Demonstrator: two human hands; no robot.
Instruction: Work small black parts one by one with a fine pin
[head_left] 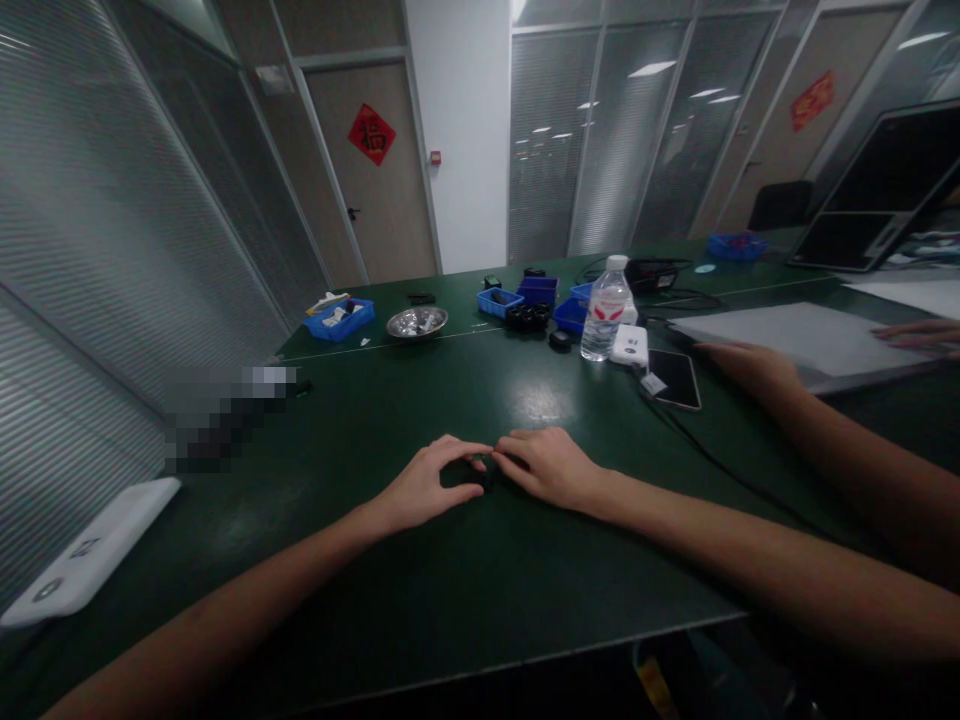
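Observation:
Over the middle of the dark green table (322, 560), my left hand (429, 484) has its thumb and fingers apart in a curve. A small dark object (478, 478) shows between that thumb and the fingers; its shape is too dark to make out. My right hand (551, 466) rests close on the right, its fingers bent and drawn together, the fingertips meeting those of my left hand. What my right fingertips hold, if anything, is hidden.
Farther back are a metal bowl (417, 322), a blue basket (340, 318), a water bottle (606, 310), a white device (629, 345) and a phone (674, 379). At right, another person's hands lie on white sheets (780, 340). A white case (90, 550) lies at left.

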